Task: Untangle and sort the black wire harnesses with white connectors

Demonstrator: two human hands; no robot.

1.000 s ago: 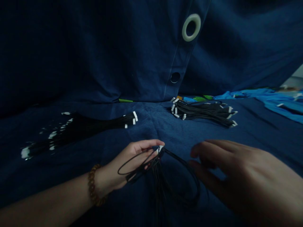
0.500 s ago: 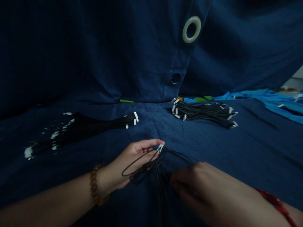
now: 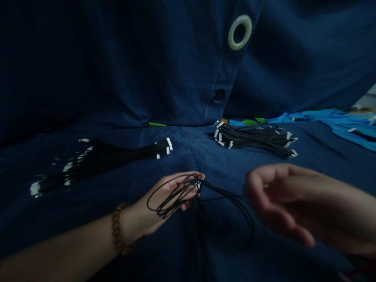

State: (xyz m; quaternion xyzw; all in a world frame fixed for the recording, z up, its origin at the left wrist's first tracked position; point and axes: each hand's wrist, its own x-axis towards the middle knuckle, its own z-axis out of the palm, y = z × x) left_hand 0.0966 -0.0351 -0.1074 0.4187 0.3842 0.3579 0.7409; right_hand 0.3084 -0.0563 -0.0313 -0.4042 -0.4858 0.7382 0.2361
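Observation:
My left hand (image 3: 151, 209) is closed on a bundle of thin black cables (image 3: 225, 192) at the lower middle. Between thumb and forefinger a white connector (image 3: 199, 184) shows. Some strands loop back over the hand; others hang down or droop to the right. My right hand (image 3: 302, 203), raised to the right of the bundle, is slightly blurred. A single strand runs from the bundle to its curled fingertips, which appear pinched on it; the strand's end is hidden there.
Black cables with white connectors (image 3: 117, 154) lie fanned out at left. A second pile of such cables (image 3: 252, 137) sits at back right, near blue fabric (image 3: 337, 121). A dark blue cloth (image 3: 188, 145) covers the surface; a hanging curtain with a ring (image 3: 232, 33) rises behind.
My right hand has moved right and upward, away from the bundle, drawing one strand out. My left hand stays in place while the loops over it have shifted.

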